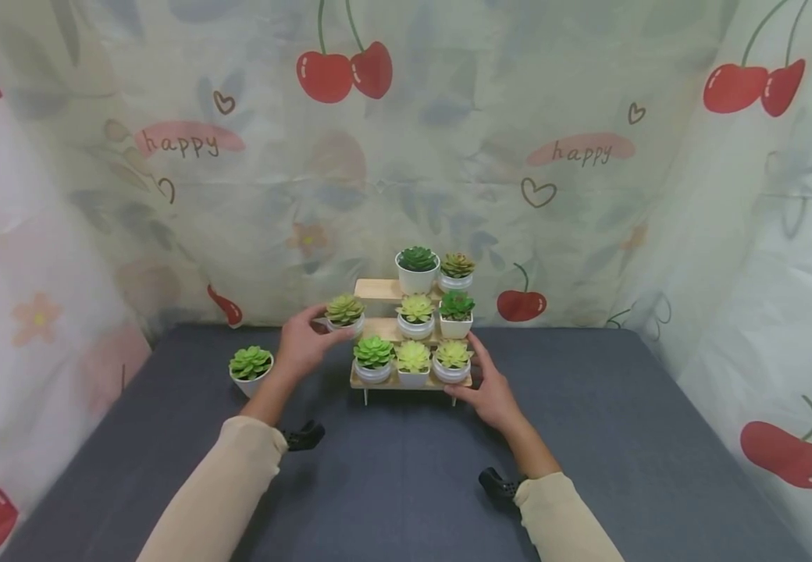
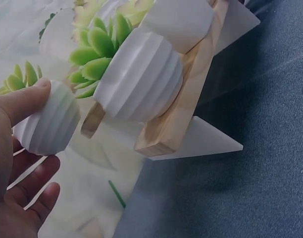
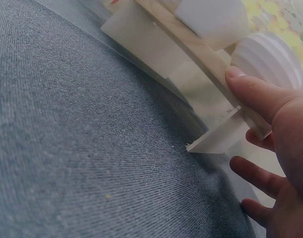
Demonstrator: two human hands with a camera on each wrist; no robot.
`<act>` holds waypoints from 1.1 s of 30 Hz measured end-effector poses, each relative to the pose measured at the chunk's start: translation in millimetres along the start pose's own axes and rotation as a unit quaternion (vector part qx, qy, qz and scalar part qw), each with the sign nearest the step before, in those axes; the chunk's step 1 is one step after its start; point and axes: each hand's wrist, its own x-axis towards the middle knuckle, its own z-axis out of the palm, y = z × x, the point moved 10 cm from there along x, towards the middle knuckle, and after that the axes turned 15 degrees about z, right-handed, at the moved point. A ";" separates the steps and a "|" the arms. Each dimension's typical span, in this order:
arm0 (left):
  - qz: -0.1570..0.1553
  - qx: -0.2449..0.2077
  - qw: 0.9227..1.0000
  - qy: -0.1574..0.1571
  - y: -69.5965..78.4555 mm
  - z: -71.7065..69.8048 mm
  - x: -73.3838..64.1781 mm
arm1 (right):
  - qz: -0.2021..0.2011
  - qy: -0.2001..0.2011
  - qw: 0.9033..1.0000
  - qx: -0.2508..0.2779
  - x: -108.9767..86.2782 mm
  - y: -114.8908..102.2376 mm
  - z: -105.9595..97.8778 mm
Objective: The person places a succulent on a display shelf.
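Note:
A tiered wooden plant stand (image 1: 378, 290) with white legs bears several potted succulents. At the left end of its middle tier, my left hand (image 1: 305, 341) holds a potted succulent (image 1: 345, 311) in a ribbed white pot (image 2: 50, 119), thumb on one side and fingers on the other. Whether that pot touches the tier cannot be told. My right hand (image 1: 492, 388) grips the right end of the bottom tier, its thumb (image 3: 255, 91) on the wooden front edge beside a ribbed pot (image 3: 268, 59). Its lower fingers are spread apart in the right wrist view.
One more potted succulent (image 1: 250, 367) stands on the dark cloth-covered table (image 1: 399, 476), left of the stand and near my left forearm. A curtain (image 1: 441, 156) printed with cherries hangs behind the stand and along both sides.

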 end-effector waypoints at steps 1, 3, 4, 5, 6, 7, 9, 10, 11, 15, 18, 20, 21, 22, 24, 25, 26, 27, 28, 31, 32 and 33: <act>0.001 0.002 1.000 0.000 0.3 1.0 0.0 | 0.001 -0.001 1.000 0.000 0.0 0.0 0.4; 0.005 0.000 1.000 -0.001 1.2 3.1 0.5 | 0.004 0.000 1.000 0.000 -0.1 0.3 0.7; 0.005 -0.001 1.000 -0.001 1.7 4.0 0.8 | 0.004 0.000 1.000 0.000 0.2 0.4 0.6; 0.006 -0.004 1.000 0.000 2.1 5.1 1.3 | 0.005 0.000 1.000 0.000 0.3 0.4 0.6; 0.006 -0.007 1.000 0.000 2.3 6.1 1.5 | 0.007 0.000 1.000 0.000 0.4 0.6 0.7; 0.005 -0.012 1.000 0.001 2.7 7.3 1.8 | 0.008 -0.001 1.000 0.000 0.4 0.6 0.9; 0.003 -0.025 1.000 0.004 2.4 9.6 2.3 | 0.009 -0.002 1.000 0.001 0.4 0.8 1.2; 0.002 -0.030 1.000 0.006 2.5 10.5 2.5 | 0.009 -0.003 1.000 0.001 0.3 0.8 1.2; 0.003 -0.036 0.999 0.007 2.7 11.5 2.6 | 0.011 -0.003 1.000 0.002 -0.1 0.7 1.2; 0.007 -0.051 0.999 0.012 4.4 14.1 2.6 | 0.009 -0.002 1.000 0.003 -0.4 0.5 0.8; 0.014 -0.045 0.999 0.012 6.5 14.5 1.7 | 0.009 -0.003 1.000 0.004 -0.3 0.8 1.0; 0.019 -0.037 0.999 0.014 7.6 14.1 1.2 | 0.008 -0.003 1.000 0.005 -0.1 0.9 1.2; 0.021 -0.033 0.999 0.016 8.1 13.8 1.3 | 0.008 -0.003 1.000 0.005 0.0 1.0 1.2; 0.023 -0.029 0.999 0.017 8.9 13.5 1.2 | 0.008 -0.003 1.000 0.005 0.2 1.1 1.2; 0.026 -0.027 0.999 0.018 10.0 13.6 1.4 | 0.009 -0.003 1.000 0.005 0.4 1.2 1.0; 0.028 -0.025 0.999 0.019 10.3 13.8 1.7 | 0.009 -0.003 1.000 0.005 0.4 1.1 0.9; 0.029 -0.023 0.999 0.020 10.9 14.1 1.9 | 0.009 -0.003 1.000 0.005 0.5 1.1 0.8; 0.031 -0.022 0.999 0.021 11.5 14.5 2.2 | 0.009 -0.003 1.000 0.005 0.5 1.2 0.6; 0.033 -0.022 0.999 0.021 12.2 14.9 2.5 | 0.009 -0.003 1.000 0.005 0.5 1.2 0.6; 0.039 -0.019 0.999 0.022 13.6 16.4 3.6 | 0.009 -0.005 1.000 0.006 0.3 1.3 0.9; 0.041 -0.019 0.999 0.022 14.4 16.7 3.9 | 0.009 -0.005 1.000 0.006 0.2 1.3 1.0; 0.042 -0.018 0.999 0.021 14.7 17.2 4.1 | 0.010 -0.005 1.000 0.006 0.2 1.4 1.0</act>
